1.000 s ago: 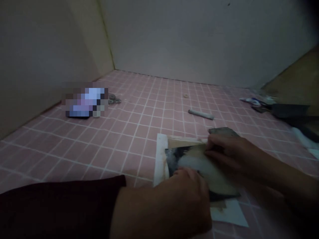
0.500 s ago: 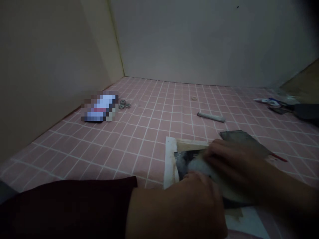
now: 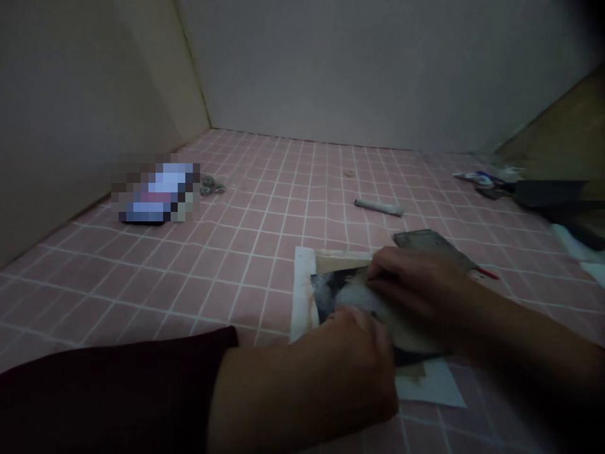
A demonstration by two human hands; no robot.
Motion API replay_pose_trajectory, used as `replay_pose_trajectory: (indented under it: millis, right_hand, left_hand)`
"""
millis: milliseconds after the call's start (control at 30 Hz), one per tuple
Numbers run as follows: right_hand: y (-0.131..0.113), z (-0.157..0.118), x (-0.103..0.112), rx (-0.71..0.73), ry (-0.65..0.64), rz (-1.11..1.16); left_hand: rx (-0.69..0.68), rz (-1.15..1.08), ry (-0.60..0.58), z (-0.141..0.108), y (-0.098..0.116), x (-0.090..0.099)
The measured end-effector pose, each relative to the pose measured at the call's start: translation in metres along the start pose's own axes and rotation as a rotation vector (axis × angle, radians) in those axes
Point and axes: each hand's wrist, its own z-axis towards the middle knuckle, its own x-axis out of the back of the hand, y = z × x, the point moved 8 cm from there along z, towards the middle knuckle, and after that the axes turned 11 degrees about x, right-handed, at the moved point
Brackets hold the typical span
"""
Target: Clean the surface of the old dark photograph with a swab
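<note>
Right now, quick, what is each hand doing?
Left hand: closed, apparently gripping the curled sheet at its near side.
Right hand: closed, fingertips pinching the same sheet's far side.

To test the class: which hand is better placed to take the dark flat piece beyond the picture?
Right hand, probably: it lies beside the dark flat piece; the left hand sits farther off, at the picture's near edge.
</note>
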Motion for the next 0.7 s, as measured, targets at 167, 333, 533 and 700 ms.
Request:
replay_pose_trajectory:
  millis: [167,333,533,700]
  right_hand:
    - [0.002,-0.004,0.007,-0.043,-0.022,-0.106]
    - [-0.007,0.001,0.003,0.022,-0.021,-0.022]
    - [-0.001,-0.001,0.006,-0.041,-0.010,-0.065]
    - [-0.008,0.001,0.003,0.021,-0.031,-0.005]
  left_hand:
    - [-0.065,0.046,-0.047,0.000,0.002,0.001]
    - [-0.010,0.053,-0.026,0.000,0.011,-0.013]
    - [-0.015,0.074,-0.014,-0.003,0.012,-0.016]
    - [-0.013,0.070,-0.041,-0.004,0.011,-0.016]
